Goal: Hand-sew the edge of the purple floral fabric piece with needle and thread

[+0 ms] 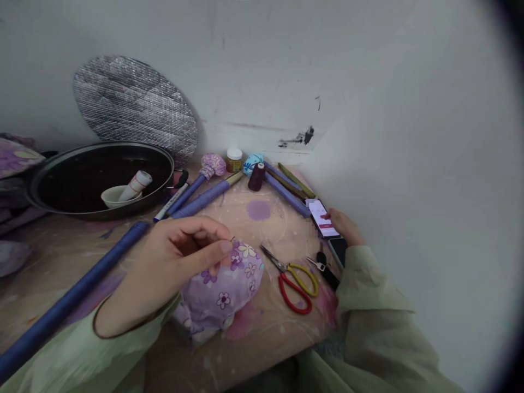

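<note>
Right up close, here's the purple floral cloth bundle (223, 292), puffed up on the table (229, 355), directly below and in front of the left hand (176, 254). And that left hand is drawn into a pinch, thumb and forefinger meeting, the other fingers curled, with a thin dark sliver (233, 238) poking out at the tips, right over the bundle's upper edge; whether the cloth itself is nipped too, I can't tell. A long blue rod (82, 297) slants past on that hand's outer side. Off its fingertips lie scissors (301, 284) with one red and one yellow handle, blades parted slightly, then keys (319, 265). Over to the right hand (346, 225): a finger out on the lit phone (323, 218), touching the screen; how far the rest are curled, I can't tell. Beyond the left hand, a white marker (171, 202), then a dark spool of thread (257, 177), a white-lidded jar (234, 161), and a wide black pan (67, 180) holding a small bowl (108, 197). Farthest back, a silvery quilted disc (135, 101) leans against the wall.
</note>
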The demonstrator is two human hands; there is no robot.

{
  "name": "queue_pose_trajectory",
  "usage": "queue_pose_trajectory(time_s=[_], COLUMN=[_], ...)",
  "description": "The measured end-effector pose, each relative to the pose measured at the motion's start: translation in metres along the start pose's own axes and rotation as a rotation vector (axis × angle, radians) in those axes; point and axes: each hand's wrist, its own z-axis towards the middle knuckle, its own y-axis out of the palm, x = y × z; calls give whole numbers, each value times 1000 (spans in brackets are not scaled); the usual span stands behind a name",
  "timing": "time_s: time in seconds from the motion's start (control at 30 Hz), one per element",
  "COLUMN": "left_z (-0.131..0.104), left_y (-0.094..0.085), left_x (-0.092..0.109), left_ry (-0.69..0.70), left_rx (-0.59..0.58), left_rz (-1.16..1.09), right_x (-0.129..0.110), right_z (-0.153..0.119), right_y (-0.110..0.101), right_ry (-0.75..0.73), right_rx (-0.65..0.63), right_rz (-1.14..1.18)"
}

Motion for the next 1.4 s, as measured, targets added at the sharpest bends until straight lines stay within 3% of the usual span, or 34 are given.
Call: queue_pose_trajectory(time_s=[0.2,0.33,0.4,0.5,0.6,0.8,1.07,1.4], left_z=[4,8,10,11,10,5,3,-1], left_y=[-6,-5,-3,-3,-3,-4,-6,-7], left_x=[-2,-1,-1,-2,-3,-3,-1,2], left_ry=[-19,-42,-68,-93,-102,-70,-49,-54], left_rx=[21,48,48,20,-14,-83,-118,-118], left_rz=[-81,-164,-194,-251,-287,-297,-297,-291], right_x=[-22,-65,-94,-134,-161,-183,-192,-185], right_z=[-15,-72,-114,-175,-209,-218,-231,-220], right_y=[-39,-64,-64,-50,-28,2,2,7], right_ry=[-130,-304,-531,-681,-863,-936,-913,-713], right_rx=[249,389,304,60,-117,-229,-143,-219], right_rz=[251,478,684,713,727,890,937,1109])
